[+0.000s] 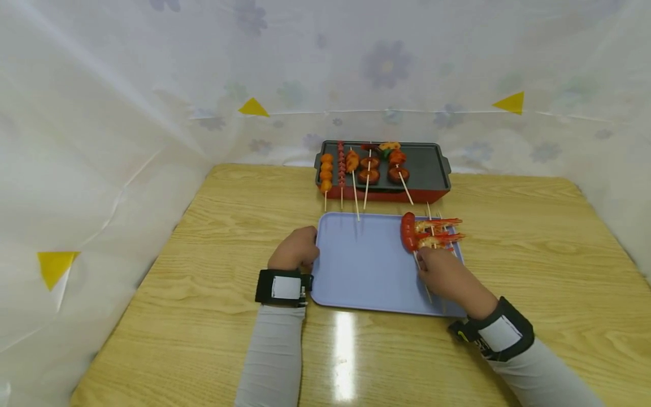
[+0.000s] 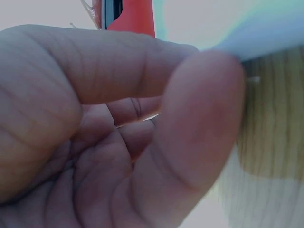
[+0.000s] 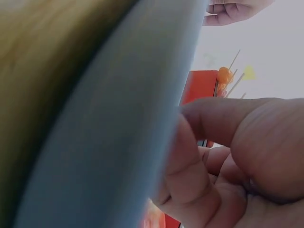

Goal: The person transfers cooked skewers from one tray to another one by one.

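Observation:
A pale blue rectangular tray (image 1: 361,271) lies on the wooden table. At its left edge my left hand (image 1: 295,249) grips the rim, thumb and forefinger close together in the left wrist view. Over the tray's right side, my right hand (image 1: 447,274) pinches the stick of a red sausage skewer (image 1: 408,232) just below the sausage. Shrimp skewers (image 1: 439,223) lie beside it along the tray's right edge, partly covered by the sausage and hand. In the right wrist view the fingers (image 3: 185,166) are curled near the tray's surface; the stick is hidden there.
Behind the tray stands a red and black tabletop grill (image 1: 427,164). It bears several skewers, among them orange balls (image 1: 326,172), a thin red one (image 1: 341,164) and mushroom-like slices (image 1: 368,176), their sticks jutting over the front. A patterned white curtain (image 1: 315,62) hangs behind the table.

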A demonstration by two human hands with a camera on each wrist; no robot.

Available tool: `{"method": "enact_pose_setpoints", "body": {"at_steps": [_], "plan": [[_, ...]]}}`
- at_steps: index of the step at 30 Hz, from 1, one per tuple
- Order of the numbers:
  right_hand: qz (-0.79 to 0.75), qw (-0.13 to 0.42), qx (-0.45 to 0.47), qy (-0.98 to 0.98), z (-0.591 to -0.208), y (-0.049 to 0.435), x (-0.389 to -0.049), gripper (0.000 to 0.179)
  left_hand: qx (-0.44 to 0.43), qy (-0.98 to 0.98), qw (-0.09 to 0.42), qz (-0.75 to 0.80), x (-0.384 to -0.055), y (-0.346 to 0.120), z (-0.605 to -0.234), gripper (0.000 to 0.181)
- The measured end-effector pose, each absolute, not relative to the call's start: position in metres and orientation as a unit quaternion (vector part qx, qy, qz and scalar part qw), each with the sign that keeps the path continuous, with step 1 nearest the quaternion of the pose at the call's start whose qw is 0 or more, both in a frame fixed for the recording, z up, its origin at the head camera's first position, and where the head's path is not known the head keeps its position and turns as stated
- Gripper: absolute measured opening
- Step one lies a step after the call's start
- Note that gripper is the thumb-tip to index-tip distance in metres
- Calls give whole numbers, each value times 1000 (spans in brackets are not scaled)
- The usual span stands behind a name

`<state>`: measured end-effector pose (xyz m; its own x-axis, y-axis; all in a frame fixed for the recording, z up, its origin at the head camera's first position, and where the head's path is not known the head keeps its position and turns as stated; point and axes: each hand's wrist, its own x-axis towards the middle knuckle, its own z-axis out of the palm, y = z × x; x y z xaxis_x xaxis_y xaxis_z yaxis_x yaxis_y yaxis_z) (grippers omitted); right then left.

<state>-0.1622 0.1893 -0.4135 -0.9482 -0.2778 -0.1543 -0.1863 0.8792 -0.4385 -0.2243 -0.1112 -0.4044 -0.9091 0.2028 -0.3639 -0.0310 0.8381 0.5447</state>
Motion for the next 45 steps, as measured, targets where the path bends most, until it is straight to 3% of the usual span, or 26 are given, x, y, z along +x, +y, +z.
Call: {"method": "enact_pose_setpoints", "body": {"at_steps": [6,14,20,24,27,38,45], "plan": [[-216,85,-123,965,-411,193,-161,17,42,935,209,282,-224,-111,-405,25],[-210,-18,-194,958,-399,199,-159,21,42,936,211,279,-224,-111,-404,26],[-182,-105,-220,953,-394,205,-161,61,41,937,207,279,-224,-112,-405,25],[-149,-98,-204,963,-391,209,-162,87,44,936,206,281,-225,-113,-406,25],[-115,-80,-184,973,-390,211,-161,96,43,937,205,279,-225,-113,-407,27],[-108,-99,-164,976,-379,219,-157,91,39,936,210,282,-226,-112,-407,33],[-146,-109,-170,969,-369,219,-175,89,38,935,214,282,-225,-111,-406,34]]}}
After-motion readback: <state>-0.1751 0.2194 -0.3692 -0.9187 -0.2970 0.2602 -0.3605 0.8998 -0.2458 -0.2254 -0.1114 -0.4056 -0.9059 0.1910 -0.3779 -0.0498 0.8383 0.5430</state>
